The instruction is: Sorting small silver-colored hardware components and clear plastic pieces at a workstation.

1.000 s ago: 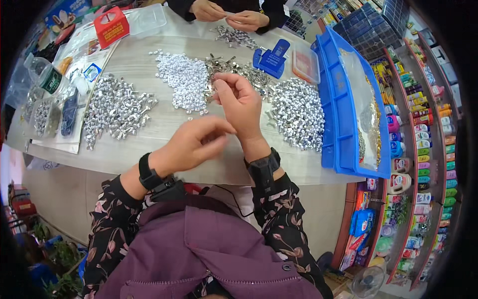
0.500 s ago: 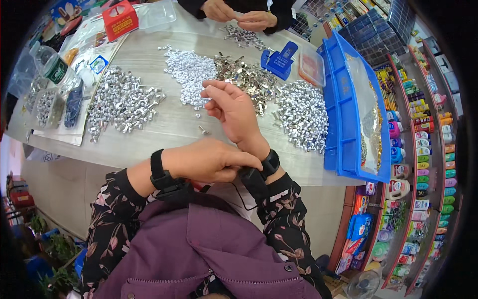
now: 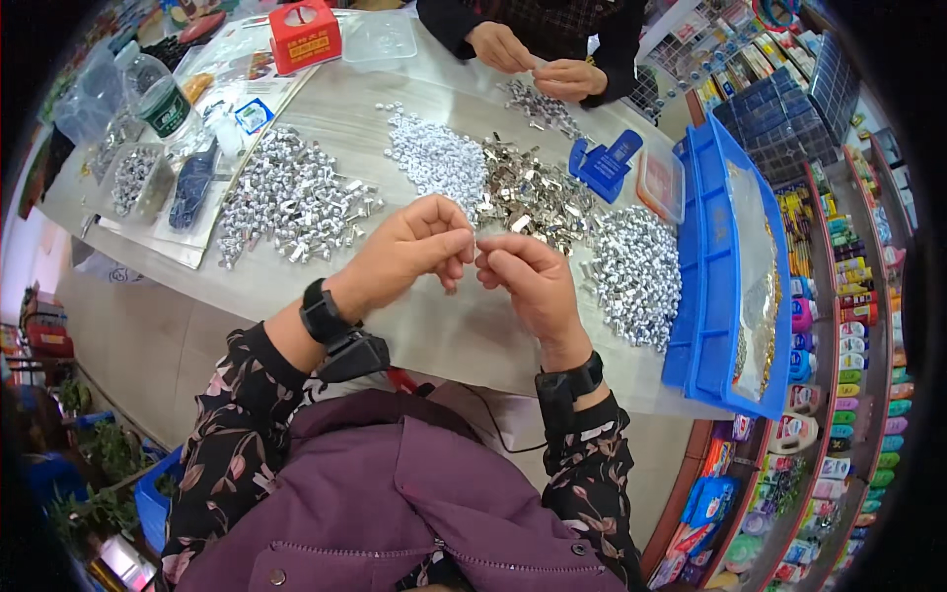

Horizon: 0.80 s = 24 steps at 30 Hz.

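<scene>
Just above frame centre, the left hand point(image 3: 409, 252) and right hand point(image 3: 528, 286) meet fingertip to fingertip, both pinched narrow on one tiny silver part point(image 3: 476, 247) between them, equally near, its axis too small to tell.

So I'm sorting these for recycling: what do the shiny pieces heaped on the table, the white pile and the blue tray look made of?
The shiny pieces look like bright polished metal: silvery with sharp glints. The white pile looks like matte plastic, though the pieces are too small to be sure. The blue tray looks like smooth moulded plastic, evenly coloured.
</scene>
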{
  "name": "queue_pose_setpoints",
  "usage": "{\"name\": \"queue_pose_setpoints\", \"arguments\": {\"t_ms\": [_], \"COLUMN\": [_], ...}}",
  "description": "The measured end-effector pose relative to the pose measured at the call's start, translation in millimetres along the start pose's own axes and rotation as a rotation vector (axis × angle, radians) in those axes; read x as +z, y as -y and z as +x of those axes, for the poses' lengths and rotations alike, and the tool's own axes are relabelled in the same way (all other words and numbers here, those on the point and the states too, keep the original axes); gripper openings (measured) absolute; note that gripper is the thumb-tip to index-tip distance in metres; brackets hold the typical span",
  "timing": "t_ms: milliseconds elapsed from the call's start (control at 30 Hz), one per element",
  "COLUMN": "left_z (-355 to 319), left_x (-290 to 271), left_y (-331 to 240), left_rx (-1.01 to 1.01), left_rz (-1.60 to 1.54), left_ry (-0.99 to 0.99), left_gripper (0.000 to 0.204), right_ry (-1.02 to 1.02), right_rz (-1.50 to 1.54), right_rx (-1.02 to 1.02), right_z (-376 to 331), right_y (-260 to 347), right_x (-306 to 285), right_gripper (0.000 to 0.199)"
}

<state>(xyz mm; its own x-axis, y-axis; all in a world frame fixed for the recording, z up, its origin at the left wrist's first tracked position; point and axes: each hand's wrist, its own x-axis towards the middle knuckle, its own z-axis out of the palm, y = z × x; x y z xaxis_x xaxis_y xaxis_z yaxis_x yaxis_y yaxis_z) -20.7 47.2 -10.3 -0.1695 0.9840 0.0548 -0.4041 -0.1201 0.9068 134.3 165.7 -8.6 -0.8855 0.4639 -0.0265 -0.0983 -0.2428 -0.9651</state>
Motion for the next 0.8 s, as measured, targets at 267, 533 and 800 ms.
{"name": "queue_pose_setpoints", "arguments": {"t_ms": [267, 533, 800], "left_z": [5, 7, 7], "left_x": [-1, -8, -4], "left_y": [15, 15, 15], "left_rx": [-0.065, -0.121, -0.116], "left_rz": [-0.275, -0.332, -0.289], "left_ry": [-0.11, -0.05, -0.092], "left_gripper": [0.017, 0.017, 0.018], "right_ry": [0.127, -0.021, -0.067], "right_rz": [0.001, -0.287, -0.019], "right_rx": [-0.022, -0.345, -0.092], "right_z": [-1, 7, 3], "right_y": [2, -10, -9], "right_x": [3, -6, -1], "right_gripper": [0.017, 0.019, 0.011]}}
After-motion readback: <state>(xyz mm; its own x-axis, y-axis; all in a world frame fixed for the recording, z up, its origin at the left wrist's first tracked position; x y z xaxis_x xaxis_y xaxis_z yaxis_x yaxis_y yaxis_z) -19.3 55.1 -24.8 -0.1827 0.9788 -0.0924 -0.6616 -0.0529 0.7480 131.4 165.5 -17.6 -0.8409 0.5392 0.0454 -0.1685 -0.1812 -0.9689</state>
